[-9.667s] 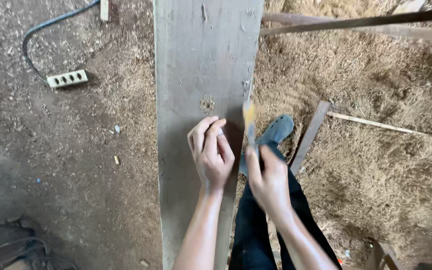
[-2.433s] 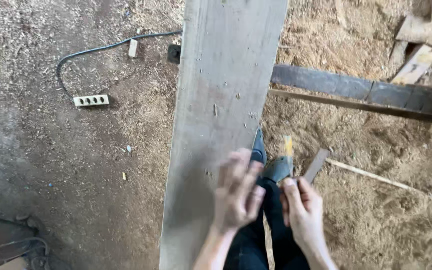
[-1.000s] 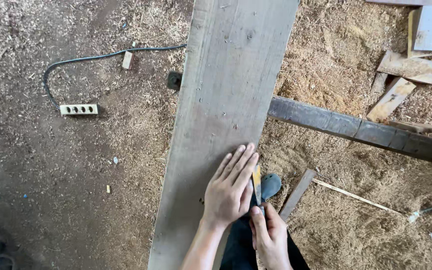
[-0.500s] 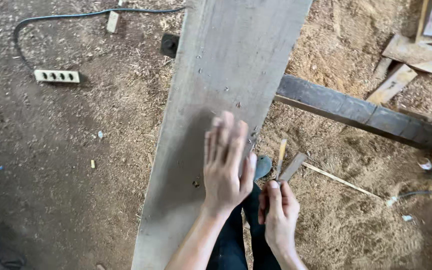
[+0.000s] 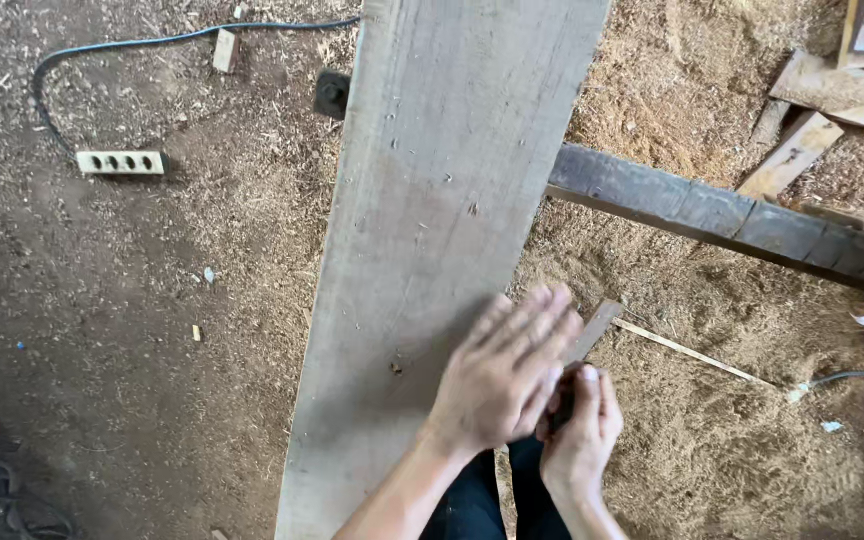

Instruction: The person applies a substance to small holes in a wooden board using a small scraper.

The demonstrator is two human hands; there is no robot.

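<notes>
Sawdust covers the floor [image 5: 152, 330] beneath a long grey plank [image 5: 442, 200]. The left hand [image 5: 507, 375] lies flat near the plank's right edge, fingers spread and blurred. Just beside it, off that edge, the right hand [image 5: 580, 432] is curled around something dark, too hidden to identify. A dark beam [image 5: 732, 215] runs under the plank; a white power strip [image 5: 120, 162] lies well apart at the left.

The big gray plank [image 5: 442, 250] takes up the middle. A dark beam [image 5: 732, 215] blocks the way on the right, with wood scraps [image 5: 812, 120] past it. On the left, the floor is open except for a power strip [image 5: 120, 162] and its cable [image 5: 152, 42].
</notes>
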